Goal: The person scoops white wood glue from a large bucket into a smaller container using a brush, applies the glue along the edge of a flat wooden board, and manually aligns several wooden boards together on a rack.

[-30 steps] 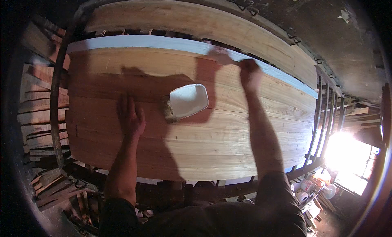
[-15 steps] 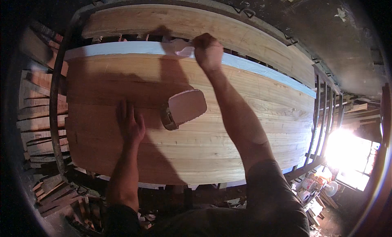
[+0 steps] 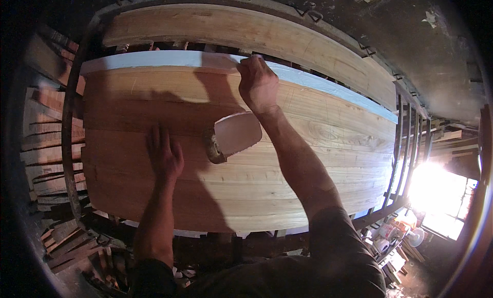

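A wide panel of light wooden boards [image 3: 287,164] lies before me. Along its far edge runs a strip coated in white, glue-like paste [image 3: 149,58]. My right hand [image 3: 259,85] is closed at that strip, right of the middle. In its fingers is a small flat spreader [image 3: 257,56], mostly hidden by the hand. My left hand [image 3: 165,154] rests on the boards at the left, fingers stretched out and holding nothing. Between the hands, nearer than the strip, sits a cut-open tub [image 3: 216,150] of pale paste, its outside crusted.
Beyond the white strip, across a narrow gap, lies another long board [image 3: 215,25]. A metal frame [image 3: 67,128] with bars surrounds the panels. Stacked wood pieces [image 3: 51,144] stand at the left. Bright light enters by a window [image 3: 447,200] at right, near a cluttered shelf [image 3: 390,241].
My right hand has come slightly nearer and turned, so the spreader's pale blade, visible before to its left, is mostly hidden now. My left hand has stayed in place.
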`<state>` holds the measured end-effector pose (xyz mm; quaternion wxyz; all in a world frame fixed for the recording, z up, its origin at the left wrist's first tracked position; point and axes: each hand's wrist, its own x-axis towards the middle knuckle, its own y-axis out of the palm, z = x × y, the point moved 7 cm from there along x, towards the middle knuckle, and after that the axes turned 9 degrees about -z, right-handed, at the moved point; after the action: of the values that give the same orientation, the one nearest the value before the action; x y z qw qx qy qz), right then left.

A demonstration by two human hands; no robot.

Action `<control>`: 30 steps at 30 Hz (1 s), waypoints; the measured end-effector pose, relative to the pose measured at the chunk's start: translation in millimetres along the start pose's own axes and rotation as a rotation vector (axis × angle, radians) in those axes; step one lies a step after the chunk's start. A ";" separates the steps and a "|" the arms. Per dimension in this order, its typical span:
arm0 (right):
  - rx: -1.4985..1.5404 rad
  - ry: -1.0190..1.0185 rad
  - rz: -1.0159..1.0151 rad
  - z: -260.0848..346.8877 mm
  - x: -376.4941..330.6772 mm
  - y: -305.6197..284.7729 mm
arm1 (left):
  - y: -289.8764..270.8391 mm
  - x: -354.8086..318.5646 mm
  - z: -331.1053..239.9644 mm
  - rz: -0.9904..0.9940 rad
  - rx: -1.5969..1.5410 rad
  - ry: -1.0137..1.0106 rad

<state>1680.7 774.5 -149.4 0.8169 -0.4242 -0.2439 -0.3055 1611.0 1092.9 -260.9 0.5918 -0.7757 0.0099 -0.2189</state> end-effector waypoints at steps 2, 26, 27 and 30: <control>0.087 0.021 -0.186 -31.9 -3.4 -7.2 | 1.3 -0.2 -3.5 0.004 -0.013 0.001; -0.570 0.113 0.397 9.6 85.4 75.1 | -11.3 1.8 12.6 -0.203 -0.241 -0.074; -0.501 0.033 0.429 17.2 91.6 99.1 | -19.7 6.8 8.3 -0.197 -0.255 -0.085; -0.493 -0.086 0.474 51.8 106.9 159.8 | -26.0 10.2 6.8 -0.184 -0.297 -0.133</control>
<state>1860.5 859.3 -139.0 0.7271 -0.6661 -0.0914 -0.1388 1616.2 1104.1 -234.9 0.4478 -0.8649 -0.0681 -0.2163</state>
